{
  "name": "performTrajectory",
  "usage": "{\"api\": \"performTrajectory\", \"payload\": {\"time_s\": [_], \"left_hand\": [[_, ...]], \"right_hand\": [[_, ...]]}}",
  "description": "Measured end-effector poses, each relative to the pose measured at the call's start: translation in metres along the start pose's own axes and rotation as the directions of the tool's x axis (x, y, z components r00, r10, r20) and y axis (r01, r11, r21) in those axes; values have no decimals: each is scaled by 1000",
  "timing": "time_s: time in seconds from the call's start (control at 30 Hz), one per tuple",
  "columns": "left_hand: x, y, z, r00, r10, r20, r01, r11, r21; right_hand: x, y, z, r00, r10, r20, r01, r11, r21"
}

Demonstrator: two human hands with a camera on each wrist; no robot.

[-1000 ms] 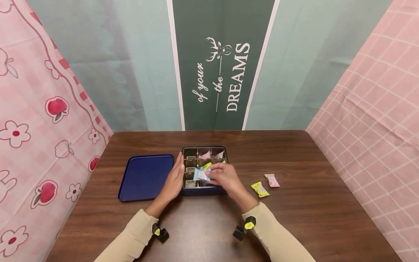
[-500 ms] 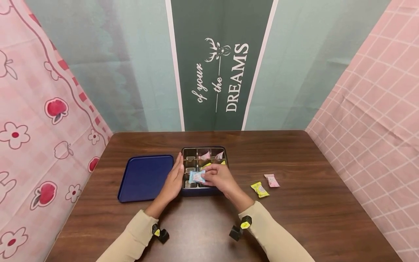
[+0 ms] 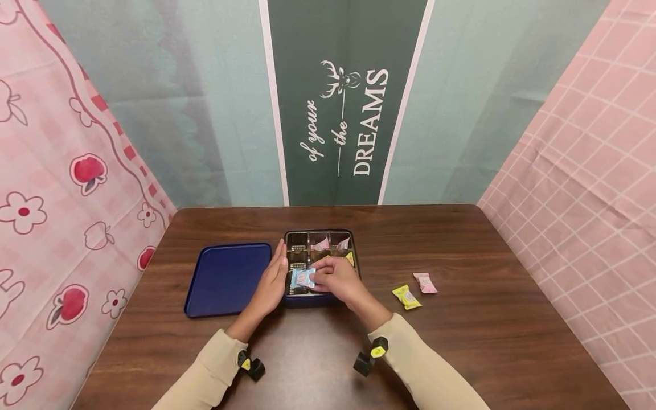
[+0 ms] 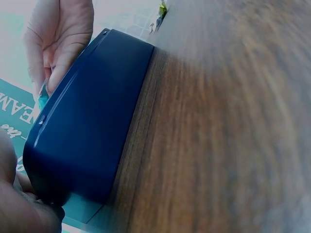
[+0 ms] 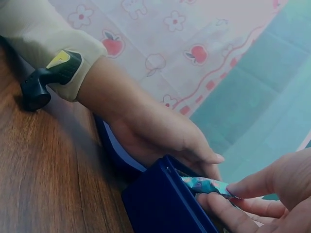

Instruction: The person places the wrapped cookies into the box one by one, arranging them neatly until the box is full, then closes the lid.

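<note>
My right hand (image 3: 335, 278) pinches a blue wrapped candy (image 3: 301, 278) between thumb and fingers, over the front left part of a dark blue box (image 3: 312, 302). In the right wrist view the candy (image 5: 206, 185) is level with the box rim. A clear divided insert fills the box; pink candies (image 3: 320, 244) lie in its back compartments, and a yellow one (image 3: 351, 258) shows at the right. Against the box's left side rests my left hand (image 3: 273, 279), its fingers straight. The right hand hides the front right compartments.
A blue lid (image 3: 228, 279) lies on the wooden table left of the box. To the right of the box lie a yellow candy (image 3: 406, 296) and a pink candy (image 3: 425, 282). Fabric hangs along the back and both sides.
My right hand has moved left with the blue candy, from the middle of the box to its front left compartments. The left hand stays against the box.
</note>
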State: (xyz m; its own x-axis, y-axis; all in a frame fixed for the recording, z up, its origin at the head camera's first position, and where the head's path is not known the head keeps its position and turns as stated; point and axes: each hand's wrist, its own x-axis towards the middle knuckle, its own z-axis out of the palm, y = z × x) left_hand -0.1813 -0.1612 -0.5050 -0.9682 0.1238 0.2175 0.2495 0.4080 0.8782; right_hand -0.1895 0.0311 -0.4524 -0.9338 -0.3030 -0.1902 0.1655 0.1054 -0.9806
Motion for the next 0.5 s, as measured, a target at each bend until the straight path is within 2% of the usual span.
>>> {"api": "performTrajectory", "payload": {"time_s": [0.3, 0.5], "left_hand": [[-1, 0, 0, 1000, -16, 15, 16, 1000, 7], [0, 0, -1, 1000, -3, 7, 3, 1000, 0]], "right_hand": [[3, 1, 3, 1000, -10, 26, 12, 999, -49], [5, 0, 6, 999, -35, 17, 36, 992, -124]]}}
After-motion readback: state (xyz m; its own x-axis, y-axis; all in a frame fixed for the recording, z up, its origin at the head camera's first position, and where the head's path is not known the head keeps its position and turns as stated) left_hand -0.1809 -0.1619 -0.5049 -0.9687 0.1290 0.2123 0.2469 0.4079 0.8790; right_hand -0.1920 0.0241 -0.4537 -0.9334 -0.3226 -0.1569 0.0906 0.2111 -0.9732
